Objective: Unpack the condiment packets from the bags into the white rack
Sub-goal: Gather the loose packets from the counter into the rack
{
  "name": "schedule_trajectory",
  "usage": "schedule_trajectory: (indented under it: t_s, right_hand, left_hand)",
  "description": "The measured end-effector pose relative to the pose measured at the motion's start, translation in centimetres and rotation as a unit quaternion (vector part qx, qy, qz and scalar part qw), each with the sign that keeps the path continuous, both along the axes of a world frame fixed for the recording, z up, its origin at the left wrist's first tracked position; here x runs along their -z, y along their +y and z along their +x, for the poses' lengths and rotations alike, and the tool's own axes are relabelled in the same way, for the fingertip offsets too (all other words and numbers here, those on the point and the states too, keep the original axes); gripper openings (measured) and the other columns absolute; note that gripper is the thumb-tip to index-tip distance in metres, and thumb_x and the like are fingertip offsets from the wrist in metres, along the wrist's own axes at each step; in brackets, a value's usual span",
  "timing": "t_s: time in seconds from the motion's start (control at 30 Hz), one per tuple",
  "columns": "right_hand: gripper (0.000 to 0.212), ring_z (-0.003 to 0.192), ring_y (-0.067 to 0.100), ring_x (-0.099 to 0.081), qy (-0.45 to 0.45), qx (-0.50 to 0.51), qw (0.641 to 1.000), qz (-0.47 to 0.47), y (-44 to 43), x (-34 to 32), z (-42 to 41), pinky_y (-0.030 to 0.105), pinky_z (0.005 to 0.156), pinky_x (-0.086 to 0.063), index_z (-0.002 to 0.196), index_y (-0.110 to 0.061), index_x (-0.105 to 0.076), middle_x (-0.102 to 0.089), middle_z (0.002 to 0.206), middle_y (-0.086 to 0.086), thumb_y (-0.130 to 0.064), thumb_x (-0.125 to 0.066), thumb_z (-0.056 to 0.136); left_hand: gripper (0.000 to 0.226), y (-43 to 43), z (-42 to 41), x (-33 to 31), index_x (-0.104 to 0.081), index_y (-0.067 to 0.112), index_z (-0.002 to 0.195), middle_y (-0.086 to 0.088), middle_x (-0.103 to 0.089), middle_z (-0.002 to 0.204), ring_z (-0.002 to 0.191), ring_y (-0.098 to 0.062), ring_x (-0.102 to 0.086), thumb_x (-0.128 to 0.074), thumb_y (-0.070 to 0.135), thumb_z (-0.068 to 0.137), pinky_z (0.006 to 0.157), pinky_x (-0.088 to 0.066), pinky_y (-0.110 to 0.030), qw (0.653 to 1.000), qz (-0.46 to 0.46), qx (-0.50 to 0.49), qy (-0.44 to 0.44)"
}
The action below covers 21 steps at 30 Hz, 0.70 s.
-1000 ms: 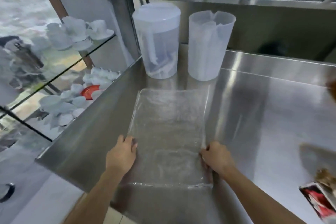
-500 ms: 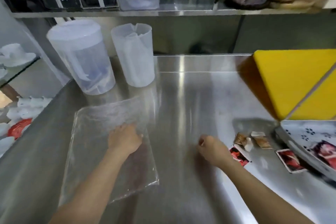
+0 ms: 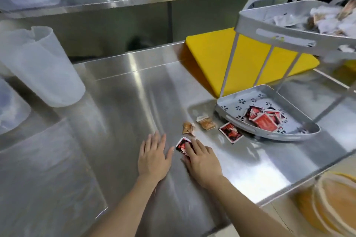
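Packets (image 3: pixel 264 119) fill the rack's (image 3: pixel 269 134) near tray (red ones); right hand (image 3: pixel 202 158) presses one, left hand (image 3: pixel 154 157) spread flat.

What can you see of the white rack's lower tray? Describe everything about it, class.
The lower tray looks like white plastic, wedge-shaped with a raised rim and flower-shaped cut-outs in its floor. It sits on the steel counter, with thin posts rising to an upper tray. Several red packets lie piled inside; another red packet lies just outside its rim.
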State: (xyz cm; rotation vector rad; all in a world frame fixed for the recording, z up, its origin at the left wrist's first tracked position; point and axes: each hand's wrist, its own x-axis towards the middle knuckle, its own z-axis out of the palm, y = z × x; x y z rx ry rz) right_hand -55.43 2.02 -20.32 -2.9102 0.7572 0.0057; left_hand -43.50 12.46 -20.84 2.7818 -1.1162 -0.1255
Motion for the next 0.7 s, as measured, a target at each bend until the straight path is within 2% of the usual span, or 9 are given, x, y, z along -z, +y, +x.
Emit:
schedule_trajectory:
  t_s: [0.1,0.17,0.27,0.37,0.43,0.5,0.53,0.63,0.7]
  right_hand:
    - [0.024,0.076,0.027,-0.070,-0.041,-0.020,0.995,-0.083,0.1,0.7,-0.1,0.029,0.060,-0.055,0.084,-0.007,-0.066,-0.072,0.084,0.013,-0.014,-0.046,0.075]
    - [0.022,0.061,0.023,-0.067,-0.057,-0.023,0.991,-0.115,0.1,0.3,0.0,0.026,0.052,-0.051,0.072,-0.009,-0.062,-0.068,0.068,0.008,-0.008,-0.041,0.071]
    - [0.015,0.037,0.019,-0.057,-0.094,0.005,0.990,-0.108,-0.3,-1.3,0.2,0.019,0.035,-0.035,0.057,-0.015,-0.057,-0.060,0.047,0.000,-0.013,-0.043,0.065]
    - [0.019,0.031,0.021,-0.053,-0.140,0.064,0.980,-0.124,-1.6,-3.1,-0.4,0.019,0.029,-0.029,0.058,-0.015,-0.059,-0.058,0.044,0.001,-0.017,-0.042,0.065]
    - [0.009,0.038,0.023,-0.057,-0.149,0.121,0.971,-0.145,-3.0,-3.7,-1.4,0.021,0.032,-0.035,0.068,-0.011,-0.065,-0.065,0.054,0.003,-0.013,-0.056,0.064]
    - [0.027,0.052,0.026,-0.066,-0.117,0.171,0.968,-0.139,-4.6,-3.4,-2.7,0.024,0.041,-0.046,0.084,-0.004,-0.067,-0.072,0.073,0.012,-0.009,-0.072,0.057]
    - [0.032,0.060,0.028,-0.069,-0.093,0.190,0.969,-0.127,-5.3,-3.2,-3.5,0.027,0.047,-0.050,0.091,-0.001,-0.067,-0.073,0.082,0.016,-0.012,-0.068,0.062]
    - [0.049,0.095,0.037,-0.065,-0.029,0.197,0.978,-0.069,-6.2,-1.6,-5.5,0.042,0.074,-0.053,0.111,-0.003,-0.059,-0.068,0.104,0.022,-0.030,-0.030,0.082]
    - [0.046,0.111,0.037,-0.055,-0.027,0.223,0.974,-0.024,-6.3,-0.9,-6.0,0.046,0.087,-0.046,0.113,-0.007,-0.055,-0.061,0.116,0.019,-0.034,-0.030,0.085]
  left_hand:
    - [0.077,0.1,0.1,0.5,-0.029,0.024,0.144,-0.004,-0.030,0.153,0.143,-0.024,-0.024,-0.003,0.059,0.081,0.117,-0.016,-0.041,1.000,0.002,0.004,0.000]
    - [0.078,0.1,0.2,0.5,-0.026,0.025,0.145,-0.003,-0.027,0.154,0.144,-0.023,-0.020,-0.001,0.059,0.080,0.117,-0.013,-0.040,1.000,-0.006,0.002,0.004]
    - [0.080,0.1,0.1,0.5,-0.026,0.025,0.145,-0.002,-0.025,0.155,0.144,-0.022,-0.018,0.001,0.060,0.078,0.118,-0.011,-0.039,1.000,-0.015,0.001,0.003]
    - [0.082,0.2,0.2,0.5,-0.022,0.026,0.146,-0.001,-0.020,0.157,0.145,-0.021,-0.013,0.005,0.060,0.076,0.118,-0.007,-0.038,1.000,-0.019,0.002,0.008]
    - [0.083,0.2,0.2,0.5,-0.021,0.025,0.146,-0.001,-0.019,0.157,0.146,-0.021,-0.012,0.006,0.060,0.076,0.118,-0.006,-0.038,1.000,-0.021,0.003,0.009]
    - [0.083,0.2,0.2,0.6,-0.020,0.025,0.146,-0.001,-0.017,0.157,0.146,-0.020,-0.010,0.007,0.060,0.076,0.119,-0.006,-0.038,1.000,-0.022,0.004,0.010]
    - [0.083,0.3,0.1,0.6,-0.020,0.025,0.146,-0.001,-0.017,0.157,0.146,-0.020,-0.010,0.007,0.061,0.076,0.119,-0.006,-0.038,1.000,-0.023,0.004,0.012]
    - [0.084,0.3,0.2,0.6,-0.019,0.026,0.147,0.000,-0.016,0.157,0.146,-0.019,-0.009,0.009,0.060,0.075,0.119,-0.005,-0.038,1.000,-0.022,0.004,0.010]
    - [0.084,0.3,0.2,0.6,-0.018,0.026,0.147,0.000,-0.016,0.158,0.146,-0.019,-0.009,0.010,0.060,0.075,0.119,-0.006,-0.037,1.000,-0.018,0.004,0.005]
